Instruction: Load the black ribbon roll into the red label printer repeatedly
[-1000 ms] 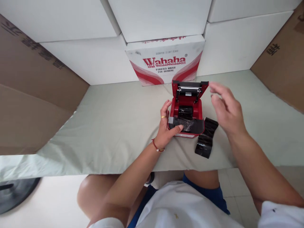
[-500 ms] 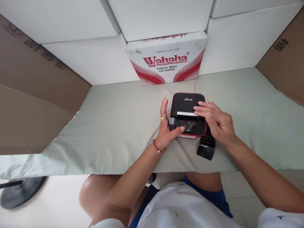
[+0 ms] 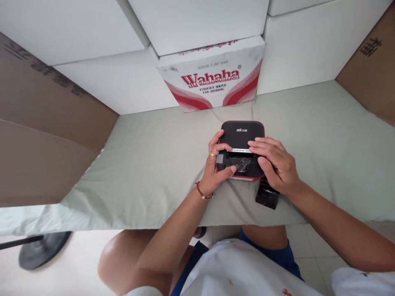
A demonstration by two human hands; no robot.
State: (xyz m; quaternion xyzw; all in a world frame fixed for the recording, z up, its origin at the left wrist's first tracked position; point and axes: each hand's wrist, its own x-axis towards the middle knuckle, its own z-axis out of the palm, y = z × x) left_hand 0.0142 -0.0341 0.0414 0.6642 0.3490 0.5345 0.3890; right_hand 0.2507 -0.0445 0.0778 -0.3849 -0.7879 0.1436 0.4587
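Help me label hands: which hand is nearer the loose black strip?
Right. The right hand is just beyond the black strip, partly hiding it; the left hand is at the left side of the device.

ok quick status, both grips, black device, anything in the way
Left grip holding black device at its left side; right grip laid over its right side. Lid down. Black strip by near right corner, no obstruction seen.

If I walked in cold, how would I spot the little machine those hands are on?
Find the Wahaha carton at the back of the pale green cloth. Nearer the person, between the left hand and right hand, is a compact printer. Unlike the glossy black strip by its corner, it has red edges and a white logo.
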